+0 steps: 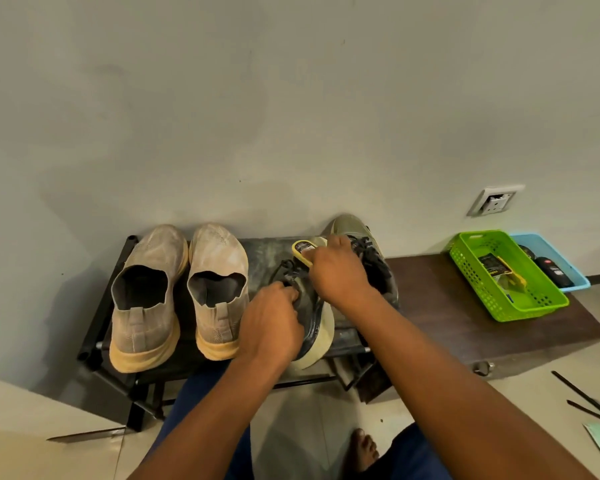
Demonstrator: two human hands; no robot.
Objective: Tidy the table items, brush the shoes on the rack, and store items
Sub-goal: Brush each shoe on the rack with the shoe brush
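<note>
A black shoe rack (94, 327) stands against the wall. On its left sit two beige slip-on shoes (146, 299) (219, 289) with orange soles. To their right lies a dark lace-up shoe (314, 327), tipped on its side with its pale sole facing right. My left hand (272, 323) grips that shoe at its opening. My right hand (340, 271) presses a yellow shoe brush (303, 249) onto its toe part. The second olive and black shoe (361, 244) stands behind my right hand, partly hidden.
A dark low wooden board (447, 317) runs right of the rack. On it stand a green basket (534, 306) holding packets and a blue tray (548, 247) with dark items. A wall socket (496, 199) is above. Black sticks (582, 396) lie on the floor at right. My bare foot (362, 448) is below.
</note>
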